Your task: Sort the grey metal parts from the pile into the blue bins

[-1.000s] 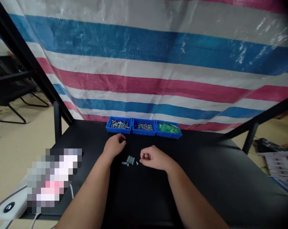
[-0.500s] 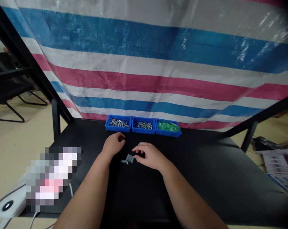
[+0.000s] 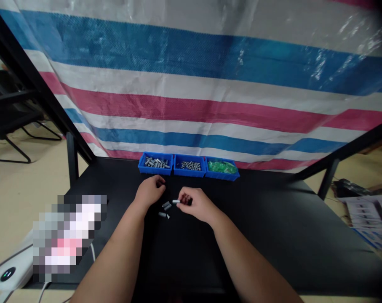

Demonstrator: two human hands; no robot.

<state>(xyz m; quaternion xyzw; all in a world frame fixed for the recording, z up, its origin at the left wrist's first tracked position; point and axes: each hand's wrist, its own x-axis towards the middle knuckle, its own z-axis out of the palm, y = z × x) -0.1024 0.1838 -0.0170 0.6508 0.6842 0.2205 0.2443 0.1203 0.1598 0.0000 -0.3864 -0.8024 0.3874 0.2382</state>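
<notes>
Pin pinched at one end, bins lined up behind
Loose pins (image 3: 162, 214) and a tiny screw (image 3: 168, 216) sit at 8–9 o'clock from the held pin (image 3: 175, 201), probably for easy reach; right hand (image 3: 199, 205) has its fingers pinching that pin's end, likely to leave the other end free. Left hand (image 3: 149, 190), 10 o'clock: fingers curled, can't tell if they've got anything. Blue bins on the surface (image 3: 260, 223): pins at 11 (image 3: 154, 171), small metal bits at 1 (image 3: 189, 173), green stuff at 2 (image 3: 221, 174).

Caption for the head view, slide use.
Right hand grips a small metal cylinder above a black table, before three blue bins; left hand nearby.
</notes>
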